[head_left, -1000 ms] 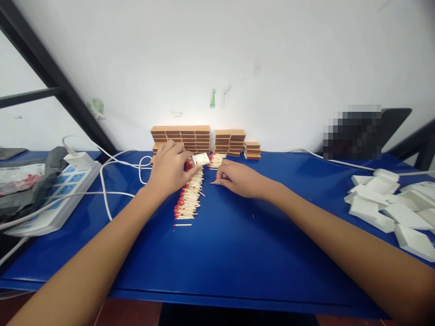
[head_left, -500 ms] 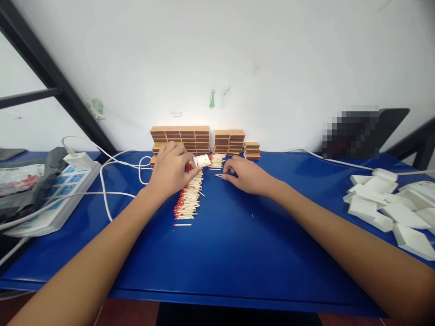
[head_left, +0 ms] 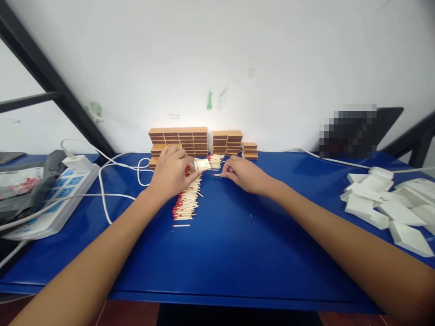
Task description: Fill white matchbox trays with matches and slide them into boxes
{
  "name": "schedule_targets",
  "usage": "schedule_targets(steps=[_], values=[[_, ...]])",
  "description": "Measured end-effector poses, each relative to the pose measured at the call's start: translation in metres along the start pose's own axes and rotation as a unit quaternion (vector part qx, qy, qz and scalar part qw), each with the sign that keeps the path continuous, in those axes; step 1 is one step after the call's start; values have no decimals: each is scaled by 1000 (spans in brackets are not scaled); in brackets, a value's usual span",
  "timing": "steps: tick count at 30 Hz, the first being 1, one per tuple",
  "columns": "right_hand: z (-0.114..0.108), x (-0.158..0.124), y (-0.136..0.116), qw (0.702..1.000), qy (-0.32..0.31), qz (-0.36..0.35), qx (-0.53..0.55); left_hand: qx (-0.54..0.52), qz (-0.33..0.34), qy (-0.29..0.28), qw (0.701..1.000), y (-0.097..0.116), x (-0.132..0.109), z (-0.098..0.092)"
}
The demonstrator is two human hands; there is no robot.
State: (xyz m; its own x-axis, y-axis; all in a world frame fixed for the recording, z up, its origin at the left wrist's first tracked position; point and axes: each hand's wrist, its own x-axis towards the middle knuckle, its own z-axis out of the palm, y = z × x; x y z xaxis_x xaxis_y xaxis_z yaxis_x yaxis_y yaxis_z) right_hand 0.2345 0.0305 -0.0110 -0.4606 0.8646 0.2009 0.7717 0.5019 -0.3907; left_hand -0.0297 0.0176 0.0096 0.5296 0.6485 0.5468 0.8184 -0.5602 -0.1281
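Note:
My left hand (head_left: 171,173) is closed round a small white matchbox tray (head_left: 202,164), held just above a long row of red-tipped matches (head_left: 186,202) on the blue table (head_left: 224,253). My right hand (head_left: 245,174) rests on the table with its fingers pinched on a match or two (head_left: 217,174). A smaller pile of matches (head_left: 215,160) lies just behind the tray. Stacks of brown matchboxes (head_left: 190,140) stand against the wall behind both hands.
A white power strip (head_left: 50,199) with white cables (head_left: 103,181) lies at the left, beside a grey bag (head_left: 27,185). Several empty white trays (head_left: 387,203) are heaped at the right. A single match (head_left: 181,225) lies at the near end of the row.
My right hand slid away from me and a little right toward the small pile of matches, keeping its pinch. My left hand with the tray stayed almost still.

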Motion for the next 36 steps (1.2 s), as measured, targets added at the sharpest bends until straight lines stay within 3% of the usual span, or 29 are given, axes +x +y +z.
schedule_targets(steps=[6, 13, 19, 24, 29, 36], values=[[1, -2, -8, 993, 106, -44, 25, -25, 12, -12, 1000, 7, 0, -1], [10, -4, -12, 990, 103, -100, 18, -90, 67, -20, 994, 17, -1, -3], [-2, -1, 5, 985, 147, -75, 42, -45, 27, -7, 999, 9, 0, -1], [-7, 2, 30, 997, 67, -41, -2, -14, -5, 11, 1000, -1, 0, -2], [-5, 3, 34, 1000, -2, 0, -20, -10, -4, 12, 1000, -2, 0, -2], [12, 8, 10, 999, 19, -27, -11, -14, -6, 13, 1000, -1, 1, -3]])
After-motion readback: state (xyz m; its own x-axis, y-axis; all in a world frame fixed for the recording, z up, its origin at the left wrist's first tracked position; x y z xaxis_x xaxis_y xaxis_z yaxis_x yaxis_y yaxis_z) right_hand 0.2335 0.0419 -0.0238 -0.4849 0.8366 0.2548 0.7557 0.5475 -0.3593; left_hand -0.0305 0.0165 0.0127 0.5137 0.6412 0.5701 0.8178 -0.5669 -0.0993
